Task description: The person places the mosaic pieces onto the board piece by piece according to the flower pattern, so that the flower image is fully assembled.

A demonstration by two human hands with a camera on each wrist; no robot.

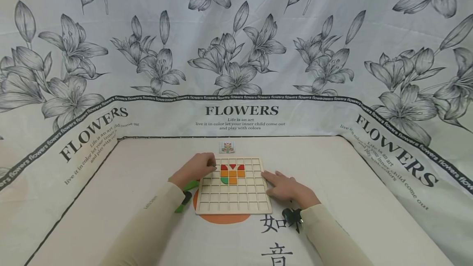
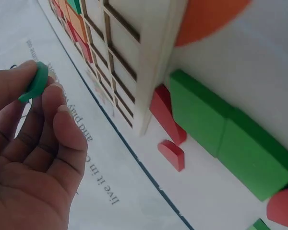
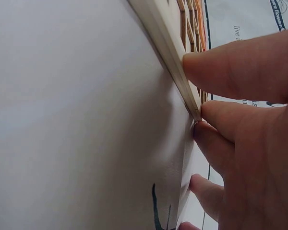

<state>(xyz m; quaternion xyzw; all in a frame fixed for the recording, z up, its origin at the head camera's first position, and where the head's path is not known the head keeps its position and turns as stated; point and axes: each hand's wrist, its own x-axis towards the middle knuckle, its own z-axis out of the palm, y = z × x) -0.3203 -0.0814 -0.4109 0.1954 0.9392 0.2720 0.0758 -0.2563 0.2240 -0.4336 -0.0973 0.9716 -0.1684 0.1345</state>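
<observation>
A square wooden grid board [image 1: 255, 206] lies on the table. Red [image 1: 241, 168] and orange pieces [image 1: 241, 174] and one green rounded piece [image 1: 224, 180] sit in its upper middle cells. At the board's upper left, my left hand [image 1: 196, 168] pinches a small green piece with a curved edge [image 2: 37, 82] between thumb and fingers, held up beside the board. My right hand [image 1: 288, 187] rests along the board's right side, its extended fingers [image 3: 221, 103] touching the rim.
Larger green pieces [image 2: 199, 112] and red pieces [image 2: 172, 155] lie left of the board, partly behind my left arm in the head view. Behind the board is a small pattern card [image 1: 227, 147]. A flower-print cloth [image 1: 236, 73] rises at the back and sides.
</observation>
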